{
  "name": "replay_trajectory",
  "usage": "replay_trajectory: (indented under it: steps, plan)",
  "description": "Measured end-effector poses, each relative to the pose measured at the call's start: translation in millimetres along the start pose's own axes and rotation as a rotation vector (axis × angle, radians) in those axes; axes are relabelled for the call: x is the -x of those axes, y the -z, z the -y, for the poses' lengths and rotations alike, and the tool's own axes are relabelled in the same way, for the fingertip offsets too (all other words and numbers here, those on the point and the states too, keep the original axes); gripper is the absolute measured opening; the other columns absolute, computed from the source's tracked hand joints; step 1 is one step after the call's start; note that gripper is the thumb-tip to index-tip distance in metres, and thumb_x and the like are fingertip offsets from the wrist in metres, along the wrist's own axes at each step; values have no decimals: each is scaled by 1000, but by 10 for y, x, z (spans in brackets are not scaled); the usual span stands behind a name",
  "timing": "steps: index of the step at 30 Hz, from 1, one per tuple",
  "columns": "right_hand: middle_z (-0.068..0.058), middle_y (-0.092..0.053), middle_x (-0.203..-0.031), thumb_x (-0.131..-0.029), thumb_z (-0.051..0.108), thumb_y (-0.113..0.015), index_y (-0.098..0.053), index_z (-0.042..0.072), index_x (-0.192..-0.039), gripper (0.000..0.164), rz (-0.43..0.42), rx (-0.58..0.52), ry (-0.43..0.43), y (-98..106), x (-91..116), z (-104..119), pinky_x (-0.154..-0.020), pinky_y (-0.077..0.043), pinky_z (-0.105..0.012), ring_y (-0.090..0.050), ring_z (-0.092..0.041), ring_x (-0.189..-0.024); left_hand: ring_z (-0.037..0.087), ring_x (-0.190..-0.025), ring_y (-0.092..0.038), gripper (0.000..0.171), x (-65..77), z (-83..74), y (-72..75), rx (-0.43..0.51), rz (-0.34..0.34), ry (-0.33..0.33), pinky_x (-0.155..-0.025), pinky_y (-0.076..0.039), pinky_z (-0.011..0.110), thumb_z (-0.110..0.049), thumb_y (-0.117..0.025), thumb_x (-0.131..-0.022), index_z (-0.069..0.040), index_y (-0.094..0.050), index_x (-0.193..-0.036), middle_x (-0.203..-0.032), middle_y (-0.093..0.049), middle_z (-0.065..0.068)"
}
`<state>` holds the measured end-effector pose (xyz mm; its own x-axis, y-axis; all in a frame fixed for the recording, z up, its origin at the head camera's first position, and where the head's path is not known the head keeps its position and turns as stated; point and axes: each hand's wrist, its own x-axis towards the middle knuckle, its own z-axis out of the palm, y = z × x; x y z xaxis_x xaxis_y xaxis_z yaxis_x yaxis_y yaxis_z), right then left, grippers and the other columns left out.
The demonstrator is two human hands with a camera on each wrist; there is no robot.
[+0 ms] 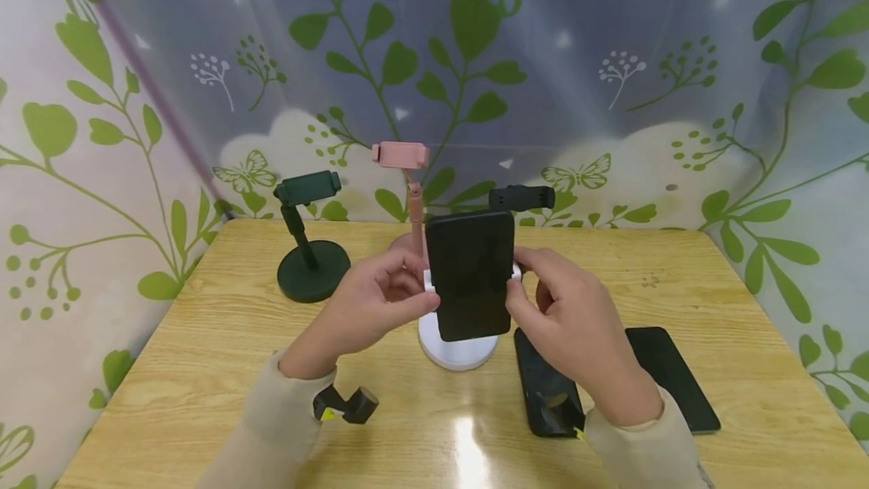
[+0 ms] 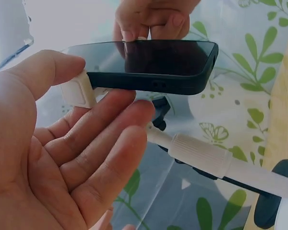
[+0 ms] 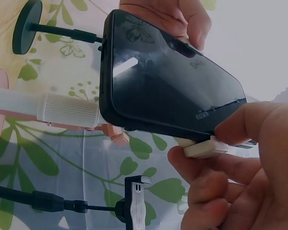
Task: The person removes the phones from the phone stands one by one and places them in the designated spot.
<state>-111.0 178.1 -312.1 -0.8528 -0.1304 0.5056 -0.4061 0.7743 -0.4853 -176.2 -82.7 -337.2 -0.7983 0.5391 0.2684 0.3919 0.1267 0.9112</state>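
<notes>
A black smartphone (image 1: pixel 471 278) stands upright in the clamp of a white phone stand (image 1: pixel 456 355), whose round base rests on the table. At the phone's left edge, my left hand (image 1: pixel 366 304) holds the white clamp end (image 2: pixel 79 90); its thumb lies on top and its fingers reach behind the phone. On the opposite edge my right hand (image 1: pixel 577 319) pinches the other clamp end (image 3: pixel 204 147) between thumb and index finger, with the thumb tip at the phone's rim. The ribbed white pole (image 2: pixel 201 153) shows behind the phone in the left wrist view.
A dark green phone stand (image 1: pixel 312 270) is at the left and a pink one (image 1: pixel 400 155) behind the phone. A black stand's holder (image 1: pixel 521 197) shows at the back. Two dark phones lie at the right, one (image 1: pixel 546 391) partly under my right hand, another (image 1: pixel 668 376) beyond it.
</notes>
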Motion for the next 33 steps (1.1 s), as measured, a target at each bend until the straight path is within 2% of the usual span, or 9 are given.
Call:
replay_trajectory:
  steps: [3,10,14,22,30,33]
  plan:
    - [10,-61,-88,-97,12,-65,-74,17,-118,23,-13,-5,30,0,5,-1,-47,-35,-27,-38,-6,-51,24,-79,-73,19,5,7,-13,63,23,7,-72,-56,30,-3,-76,-92,-2,-64,-106,-84,-74,7]
    - [11,-42,-69,-95,5,-63,-72,19,-104,18,7,-73,33,11,32,2,-48,-34,-27,-36,-8,-49,23,-75,-74,19,45,-48,-17,70,71,-30,-65,-54,29,-2,-78,-89,-5,-61,-96,-81,-75,6]
    - [12,-47,-71,-94,5,-62,-73,19,-108,22,5,-65,20,20,27,6,-47,-36,-27,-37,-7,-49,21,-76,-73,20,41,-53,-24,74,81,-36,-69,-57,31,-1,-78,-89,-4,-61,-98,-81,-74,6]
    - [11,-56,-81,-94,10,-63,-72,18,-107,18,11,-23,6,-2,17,27,-48,-38,-27,-42,-7,-53,24,-77,-72,18,32,-43,1,21,7,3,-70,-56,30,-4,-76,-91,-2,-63,-104,-81,-72,4]
    - [11,-52,-76,-94,8,-63,-72,18,-108,19,17,-27,-7,-3,10,31,-48,-38,-27,-41,-6,-51,21,-78,-73,18,23,-58,8,44,32,11,-69,-55,29,-3,-76,-91,-4,-62,-103,-82,-74,5]
    - [12,-52,-75,-94,7,-63,-73,18,-111,23,14,-54,-4,-9,12,23,-49,-39,-27,-42,-6,-52,21,-77,-73,17,27,-45,5,45,41,-5,-67,-55,28,-3,-76,-91,-4,-62,-102,-82,-74,5]
